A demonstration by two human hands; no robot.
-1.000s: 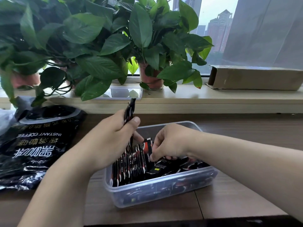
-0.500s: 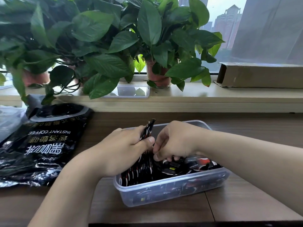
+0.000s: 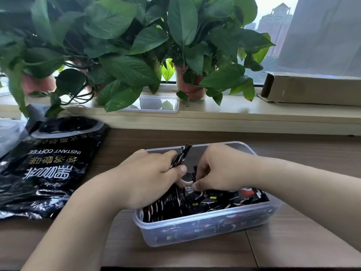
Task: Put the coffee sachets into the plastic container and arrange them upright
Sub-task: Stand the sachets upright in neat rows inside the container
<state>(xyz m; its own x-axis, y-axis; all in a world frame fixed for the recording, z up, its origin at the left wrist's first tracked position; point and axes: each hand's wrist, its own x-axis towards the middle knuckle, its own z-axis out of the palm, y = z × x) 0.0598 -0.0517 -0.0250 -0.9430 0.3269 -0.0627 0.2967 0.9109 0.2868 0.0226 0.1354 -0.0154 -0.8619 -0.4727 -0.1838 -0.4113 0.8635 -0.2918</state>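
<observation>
Your left hand (image 3: 152, 178) grips a coffee sachet (image 3: 182, 156) upright, while your right hand (image 3: 216, 171) pinches another in the plastic container (image 3: 195, 229). Release early and the standing row (image 3: 168, 204) could topple.

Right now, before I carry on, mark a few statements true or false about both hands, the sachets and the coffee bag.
1. The left hand grips a sachet that sticks up above the plastic container. True.
2. The right hand hangs open outside the container. False: it reaches into the container and pinches a second sachet.
3. The sachets at the left end stand upright in a row. True.
4. The instant coffee bag lies right of the container. False: it lies to its left.
5. Every sachet in the container stands upright. False: the sachets at the right end lie flat.
</observation>
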